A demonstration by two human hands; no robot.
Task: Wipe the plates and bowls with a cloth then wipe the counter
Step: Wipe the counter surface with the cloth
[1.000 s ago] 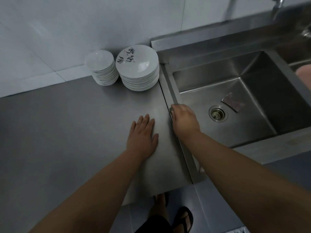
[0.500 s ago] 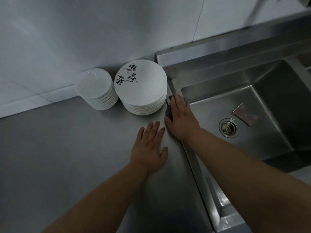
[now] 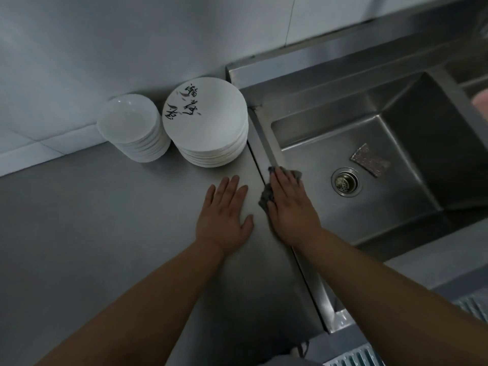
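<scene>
A stack of white plates (image 3: 206, 122) with black brush writing on top stands at the back of the steel counter (image 3: 92, 233), by the sink's left rim. A stack of smaller white bowls (image 3: 132, 128) stands just left of it. My left hand (image 3: 224, 215) lies flat on the counter, fingers straight. My right hand (image 3: 287, 207) presses a grey cloth (image 3: 266, 195) onto the sink's left rim with straight fingers. Most of the cloth is hidden under that hand.
The steel sink (image 3: 396, 223) fills the right side, with a drain (image 3: 344, 182) and a small pinkish scouring pad (image 3: 369, 159) on its bottom. White wall tiles rise behind the counter. Something pink (image 3: 482, 101) shows at the far right edge.
My right hand with the cloth slid forward along the sink's rim towards the plates, then drew back a little. It went from curled to flat. My left hand stayed flat on the counter.
</scene>
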